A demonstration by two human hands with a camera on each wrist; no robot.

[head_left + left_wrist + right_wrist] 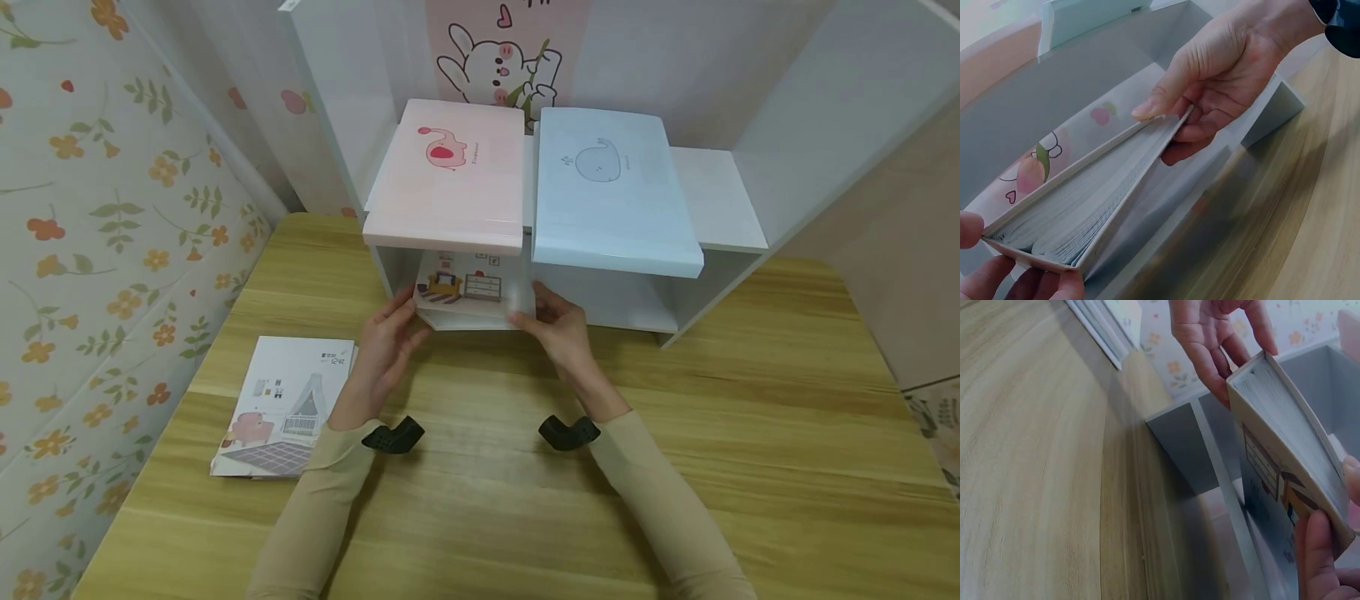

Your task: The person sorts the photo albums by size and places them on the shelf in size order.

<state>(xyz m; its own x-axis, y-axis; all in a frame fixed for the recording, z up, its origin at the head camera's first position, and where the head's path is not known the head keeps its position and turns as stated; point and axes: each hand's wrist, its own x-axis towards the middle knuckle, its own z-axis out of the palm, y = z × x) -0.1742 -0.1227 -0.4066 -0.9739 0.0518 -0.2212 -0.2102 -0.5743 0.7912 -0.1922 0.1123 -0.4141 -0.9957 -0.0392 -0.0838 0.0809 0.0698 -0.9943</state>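
Both hands hold a hardcover photo album (480,290) with a room drawn on its pale cover, partly inside the lower left compartment of a white shelf. My left hand (381,354) grips its left end; in the left wrist view the fingers (988,278) curl under the corner. At the right end my right hand (564,332) pinches the covers, thumb on one side and fingers on the other. The right wrist view shows the album (1260,440) tilted, its thick pages (1294,419) fanned between the covers. The pink album above overlaps its far part in the head view.
A pink elephant album (450,187) and a blue whale album (615,187) lie on the shelf's upper board (723,200), jutting over its front edge. Left on the wooden table (480,517) lies another illustrated album (288,408). A tall side panel (832,108) rises at right; a floral curtain (112,250) hangs at left.
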